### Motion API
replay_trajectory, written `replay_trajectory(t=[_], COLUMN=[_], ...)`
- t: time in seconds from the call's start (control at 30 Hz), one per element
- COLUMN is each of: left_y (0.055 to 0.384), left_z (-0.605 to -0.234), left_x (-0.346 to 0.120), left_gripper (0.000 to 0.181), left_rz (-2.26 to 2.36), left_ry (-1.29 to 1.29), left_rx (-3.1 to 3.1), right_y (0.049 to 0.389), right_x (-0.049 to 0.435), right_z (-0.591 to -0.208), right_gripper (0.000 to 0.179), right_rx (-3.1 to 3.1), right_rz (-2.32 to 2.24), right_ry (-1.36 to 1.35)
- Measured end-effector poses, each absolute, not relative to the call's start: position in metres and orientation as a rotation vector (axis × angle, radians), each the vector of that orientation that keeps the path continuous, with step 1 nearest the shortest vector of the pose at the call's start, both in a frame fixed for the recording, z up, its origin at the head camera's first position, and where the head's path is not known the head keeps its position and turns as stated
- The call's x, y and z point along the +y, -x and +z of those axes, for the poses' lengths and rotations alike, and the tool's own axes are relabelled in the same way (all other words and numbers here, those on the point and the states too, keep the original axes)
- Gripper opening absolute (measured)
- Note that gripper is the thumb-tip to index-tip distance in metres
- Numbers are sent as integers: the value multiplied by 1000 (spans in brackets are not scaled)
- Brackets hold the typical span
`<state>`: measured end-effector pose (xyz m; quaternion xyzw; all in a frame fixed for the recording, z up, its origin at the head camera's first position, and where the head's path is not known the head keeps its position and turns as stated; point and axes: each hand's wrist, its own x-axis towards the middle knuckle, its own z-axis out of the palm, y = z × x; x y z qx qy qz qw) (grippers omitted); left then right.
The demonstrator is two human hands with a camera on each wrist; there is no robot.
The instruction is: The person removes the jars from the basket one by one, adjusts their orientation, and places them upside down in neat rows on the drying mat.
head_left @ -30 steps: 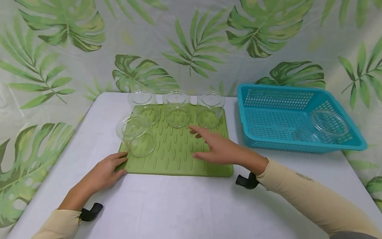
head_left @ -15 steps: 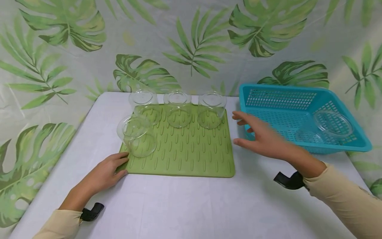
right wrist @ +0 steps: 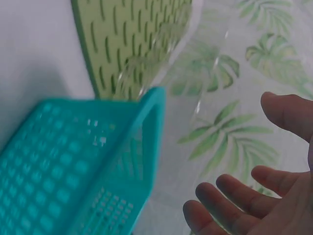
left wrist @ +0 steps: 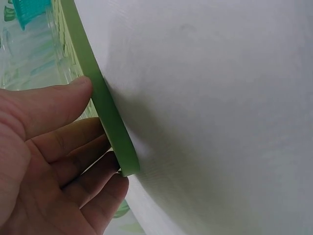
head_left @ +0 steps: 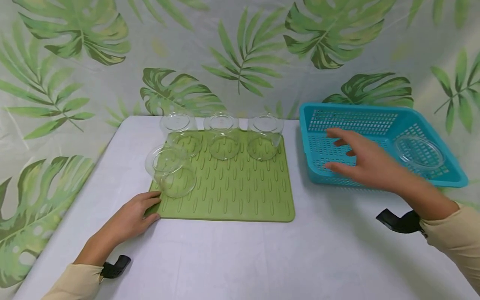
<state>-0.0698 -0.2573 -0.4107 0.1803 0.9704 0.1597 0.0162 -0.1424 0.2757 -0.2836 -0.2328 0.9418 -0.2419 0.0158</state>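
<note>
My left hand (head_left: 131, 216) rests at the front left corner of a green ridged mat (head_left: 240, 191), its thumb and fingertips against the edges. Three clear cups (head_left: 223, 139) stand in a row along the back of the mat, and a fourth clear cup (head_left: 174, 173) stands in front of the leftmost one. Over the near side of a blue perforated basket (head_left: 307, 141) hovers my right hand (head_left: 365, 160), fingers spread and holding nothing. Inside the basket, at its right end, is another clear cup (head_left: 420, 152), partly hidden by the right hand and wrist.
Under the mat and basket lies a white tablecloth (head_left: 240, 258). A leaf-patterned curtain (head_left: 240, 50) hangs right behind the table. The basket's raised rim stands beside the mat's right edge, with a narrow strip of cloth between them.
My right hand has moved right, from above the mat across the gap to over the basket, fingers still spread. The left hand, mat and cups have stayed put.
</note>
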Motion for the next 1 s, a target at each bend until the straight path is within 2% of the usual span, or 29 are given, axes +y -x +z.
replay_trajectory(t=[0.3,0.83,1.0], left_y=[71,71,71], left_z=[-408,-407,-407], left_x=[-257,-256,-255], left_gripper=[42,41,43], left_rz=[519,494,512], left_ry=[-542,-519,-511], left_rx=[2999,2991,2982], right_y=[162,208,210], right_x=[307,412,443], right_z=[-282,-291,-304], right_gripper=[84,90,93], right_rx=[3005,3015,3067], right_rz=[-514,-317,-247], right_ry=[590,309,204])
